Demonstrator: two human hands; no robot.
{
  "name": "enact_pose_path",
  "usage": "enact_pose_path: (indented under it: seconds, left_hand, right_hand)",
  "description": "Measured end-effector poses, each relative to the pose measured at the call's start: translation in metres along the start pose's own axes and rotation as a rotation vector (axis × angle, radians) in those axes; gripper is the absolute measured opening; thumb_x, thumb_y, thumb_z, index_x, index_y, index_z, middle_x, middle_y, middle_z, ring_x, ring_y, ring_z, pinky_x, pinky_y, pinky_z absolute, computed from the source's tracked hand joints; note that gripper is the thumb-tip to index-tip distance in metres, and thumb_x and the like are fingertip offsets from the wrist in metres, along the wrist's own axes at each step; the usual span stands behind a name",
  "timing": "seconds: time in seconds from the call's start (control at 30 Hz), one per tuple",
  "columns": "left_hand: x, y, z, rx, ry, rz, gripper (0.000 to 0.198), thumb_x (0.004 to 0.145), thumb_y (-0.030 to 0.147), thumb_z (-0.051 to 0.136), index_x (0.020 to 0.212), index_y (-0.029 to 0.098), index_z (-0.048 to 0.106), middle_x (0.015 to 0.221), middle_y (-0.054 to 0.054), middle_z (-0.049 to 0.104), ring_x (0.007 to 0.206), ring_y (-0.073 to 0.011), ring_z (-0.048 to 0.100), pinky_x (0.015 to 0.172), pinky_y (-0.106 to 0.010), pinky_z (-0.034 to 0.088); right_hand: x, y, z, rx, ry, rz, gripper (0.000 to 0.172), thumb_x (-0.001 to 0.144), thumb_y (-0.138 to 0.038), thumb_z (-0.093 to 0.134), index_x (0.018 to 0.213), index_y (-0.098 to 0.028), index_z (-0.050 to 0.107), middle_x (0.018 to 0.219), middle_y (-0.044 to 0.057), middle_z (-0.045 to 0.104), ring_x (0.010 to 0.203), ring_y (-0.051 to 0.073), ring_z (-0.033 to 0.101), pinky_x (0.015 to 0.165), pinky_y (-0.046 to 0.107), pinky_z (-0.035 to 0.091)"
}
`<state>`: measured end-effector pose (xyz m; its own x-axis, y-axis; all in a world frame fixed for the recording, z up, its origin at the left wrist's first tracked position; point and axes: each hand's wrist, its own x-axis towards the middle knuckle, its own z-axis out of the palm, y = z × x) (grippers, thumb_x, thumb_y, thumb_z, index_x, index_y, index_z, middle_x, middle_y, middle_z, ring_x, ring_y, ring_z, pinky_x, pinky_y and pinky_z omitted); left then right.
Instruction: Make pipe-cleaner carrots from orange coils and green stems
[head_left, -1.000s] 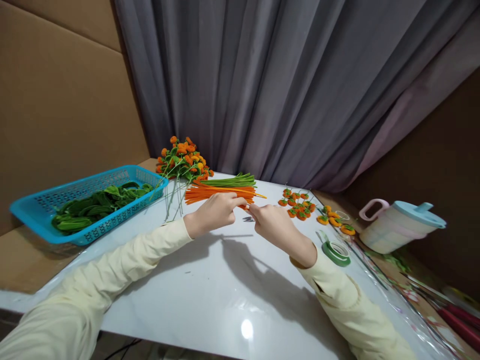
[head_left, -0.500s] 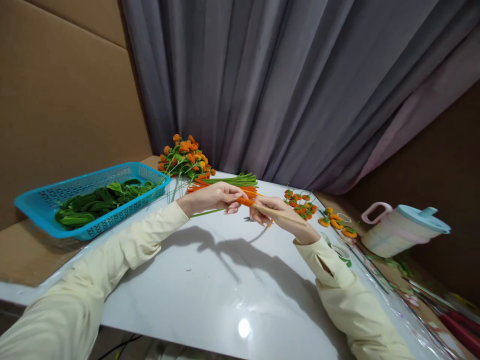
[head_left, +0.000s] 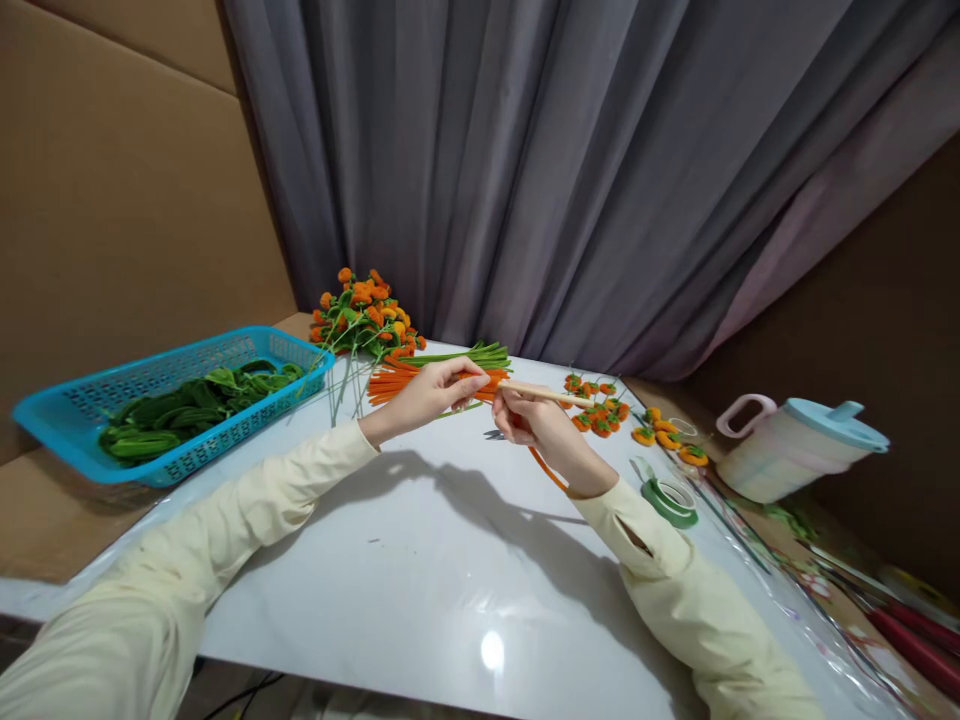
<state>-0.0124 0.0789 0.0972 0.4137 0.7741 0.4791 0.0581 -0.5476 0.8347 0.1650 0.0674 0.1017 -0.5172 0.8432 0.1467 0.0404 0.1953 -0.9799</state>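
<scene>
Above table | fuzzy orange pipe cleaner curls from thin pale stick

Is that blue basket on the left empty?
No, the basket holds a heap of green leaves spread along its length.

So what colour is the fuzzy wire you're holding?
Orange; the pipe cleaner shows best in the head view.
</scene>
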Motion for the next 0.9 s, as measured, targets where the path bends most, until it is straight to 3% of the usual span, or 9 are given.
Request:
enact_pose_path:
  seconds: [0.23, 0.43, 0.53, 0.63, 0.73, 0.9]
  left_hand:
    - [-0.005, -0.002, 0.000, 0.620, 0.164, 0.551, 0.023, 0.092, 0.026, 0.048, 0.104, 0.013, 0.064, 0.080, -0.005, 0.063, 0.071, -0.0113, 0.057, 0.065, -0.022, 0.045]
    - [-0.008, -0.002, -0.001, 0.941, 0.158, 0.791, 0.023, 0.094, 0.020, 0.042, 0.104, 0.012, 0.061, 0.072, -0.004, 0.063, 0.065, -0.0118, 0.059, 0.063, -0.022, 0.048]
    - [-0.008, 0.000, 0.000, 1.014, 0.145, 0.806, 0.023, 0.094, 0.019, 0.040, 0.094, 0.011, 0.062, 0.071, -0.005, 0.064, 0.064, -0.0129, 0.060, 0.063, -0.023, 0.048]
    - [-0.008, 0.003, 0.002, 1.038, 0.071, 0.747, 0.028, 0.095, 0.018, 0.035, 0.085, 0.012, 0.061, 0.072, -0.006, 0.064, 0.065, -0.0141, 0.061, 0.062, -0.024, 0.048]
    - [-0.010, 0.008, 0.004, 1.122, -0.008, 0.667, 0.029, 0.094, 0.017, 0.034, 0.083, 0.011, 0.060, 0.070, -0.006, 0.062, 0.063, -0.0157, 0.060, 0.058, -0.025, 0.046]
    - [-0.016, 0.014, 0.011, 1.251, -0.176, 0.539, 0.031, 0.093, 0.014, 0.031, 0.078, 0.010, 0.058, 0.066, -0.006, 0.058, 0.057, -0.0164, 0.055, 0.050, -0.026, 0.041]
  right_hand:
    - [-0.001, -0.006, -0.004, 0.049, -0.179, 0.117, 0.018, 0.083, -0.029, 0.030, 0.069, -0.021, 0.038, 0.038, -0.010, 0.024, 0.032, 0.007, 0.012, 0.035, 0.020, 0.018]
    - [-0.007, -0.011, 0.003, -0.087, -0.138, 0.106, 0.023, 0.085, -0.032, 0.024, 0.068, -0.022, 0.034, 0.036, -0.011, 0.021, 0.032, 0.008, 0.010, 0.035, 0.020, 0.018]
    - [-0.008, -0.010, 0.007, -0.251, -0.099, 0.101, 0.027, 0.088, -0.033, 0.021, 0.070, -0.022, 0.037, 0.035, -0.008, 0.034, 0.030, 0.008, 0.012, 0.034, 0.020, 0.017]
    - [-0.007, -0.009, 0.009, -0.481, -0.055, 0.090, 0.032, 0.090, -0.032, 0.021, 0.069, -0.020, 0.041, 0.038, -0.003, 0.047, 0.031, 0.009, 0.028, 0.038, 0.020, 0.025]
    - [-0.008, -0.010, 0.010, -0.759, 0.004, 0.062, 0.031, 0.089, -0.024, 0.029, 0.064, -0.018, 0.046, 0.041, 0.001, 0.052, 0.046, 0.013, 0.050, 0.051, 0.021, 0.036]
    - [-0.016, -0.014, 0.016, -1.246, 0.083, 0.073, 0.015, 0.074, -0.005, 0.045, 0.069, -0.013, 0.056, 0.070, 0.013, 0.065, 0.067, 0.021, 0.061, 0.058, 0.026, 0.034]
